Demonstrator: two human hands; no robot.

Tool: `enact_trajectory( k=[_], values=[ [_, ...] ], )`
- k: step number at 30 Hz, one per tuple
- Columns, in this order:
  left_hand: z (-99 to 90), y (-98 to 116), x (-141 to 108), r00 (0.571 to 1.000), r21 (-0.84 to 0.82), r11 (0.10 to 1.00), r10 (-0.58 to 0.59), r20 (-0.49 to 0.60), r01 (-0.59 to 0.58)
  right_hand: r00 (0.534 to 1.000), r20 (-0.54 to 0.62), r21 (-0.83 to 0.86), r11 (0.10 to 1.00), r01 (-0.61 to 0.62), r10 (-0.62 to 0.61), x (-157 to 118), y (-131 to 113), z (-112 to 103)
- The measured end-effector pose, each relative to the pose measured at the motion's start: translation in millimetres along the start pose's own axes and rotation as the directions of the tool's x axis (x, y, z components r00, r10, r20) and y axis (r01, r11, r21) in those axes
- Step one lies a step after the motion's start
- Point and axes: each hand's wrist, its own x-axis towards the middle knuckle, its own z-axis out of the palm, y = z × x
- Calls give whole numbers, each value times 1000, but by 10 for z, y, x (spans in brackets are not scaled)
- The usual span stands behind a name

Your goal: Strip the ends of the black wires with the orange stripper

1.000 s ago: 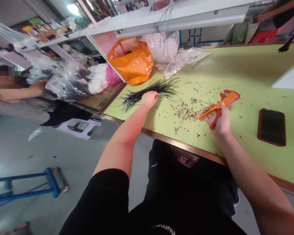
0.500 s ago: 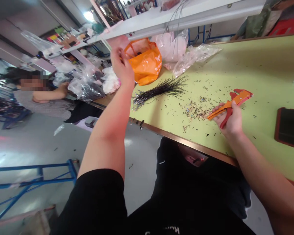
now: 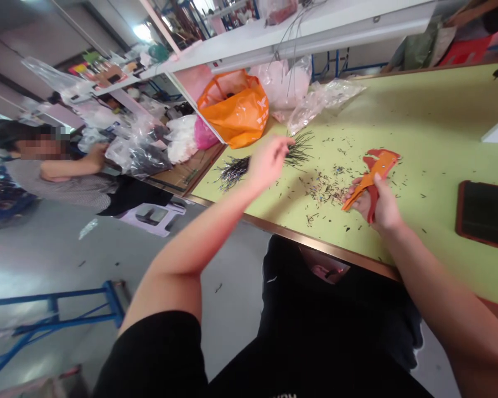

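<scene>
Holding the orange and red tool (image 3: 380,167) in my right hand (image 3: 380,209), I have the fingers bent partly around it from below and the thumb laid on its upper side. The two handles of this tool stand apart, and its head points away from me. My left hand (image 3: 268,161) is in front of the bundle of black wires (image 3: 235,171), with the fingers loosely bent and the index finger more stretched; I cannot tell whether it touches the bundle or has hold of any wire. The bundle lies on the yellow-green table (image 3: 427,119), near its left end, and its two ends show on both sides of this hand. Between the bundle and the tool there is a scatter of small pieces (image 3: 324,189), thick in the middle and thin around. To the right of the tool, well apart from it, a phone (image 3: 483,213) lies flat with its dark screen up. Behind the bundle stands an orange bag (image 3: 241,115), and to the right of it lies a crumpled clear wrapping (image 3: 326,102). A white shelf (image 3: 327,30) runs above the far side. Beyond the left end of the table, a co-worker (image 3: 62,179) in a grey top reaches one arm toward plastic bags (image 3: 139,156), near a pale purple stool (image 3: 147,219).
</scene>
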Motion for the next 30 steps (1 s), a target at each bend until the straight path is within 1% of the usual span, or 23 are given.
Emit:
enact_trajectory(
  k=[2, 3, 5, 7, 9, 11, 13, 15, 19, 21, 24, 25, 27, 30],
  values=[
    [445, 266, -349, 995, -102, 994, -32, 98, 42, 994, 99, -51, 998, -40, 44, -26, 6, 7],
    [646, 355, -488, 992, -153, 985, -62, 107, 78, 986, 146, -76, 995, -65, 76, -36, 10, 3],
    [996, 455, -682, 986, -278, 946, -152, 72, 166, 964, 225, -114, 986, -122, 145, -47, 15, -18],
    [1259, 483, -777, 962, -369, 892, -271, 23, 260, 935, 286, -136, 974, -178, 211, -48, 14, -55],
    [1417, 476, -811, 940, -440, 848, -339, -24, 295, 902, 334, -169, 959, -228, 274, -45, 8, -96],
    [1474, 452, -825, 935, -484, 830, -349, -64, 277, 864, 368, -220, 935, -279, 344, -45, 0, -124],
    [1458, 423, -846, 944, -506, 832, -315, -98, 225, 836, 369, -258, 909, -328, 406, -50, -8, -129],
    [1411, 398, -879, 951, -513, 838, -285, -120, 186, 823, 356, -276, 892, -359, 442, -62, -15, -111],
    [1339, 386, -943, 947, -439, 873, -294, -129, 211, 799, 381, -319, 878, -358, 464, -99, -23, -55],
    [1321, 398, -956, 954, -383, 903, -265, -138, 195, 805, 375, -331, 878, -347, 460, -113, -22, -35],
    [1303, 426, -959, 968, -316, 936, -209, -137, 157, 837, 305, -330, 875, -356, 455, -122, -12, -20],
    [1297, 434, -960, 970, -301, 941, -200, -137, 151, 839, 287, -328, 870, -368, 463, -121, -9, -18],
    [1288, 445, -965, 971, -288, 947, -192, -142, 145, 826, 289, -327, 861, -390, 484, -119, -6, -18],
    [1281, 448, -971, 969, -298, 944, -194, -155, 141, 797, 341, -345, 855, -387, 498, -118, -8, -22]
  ],
)
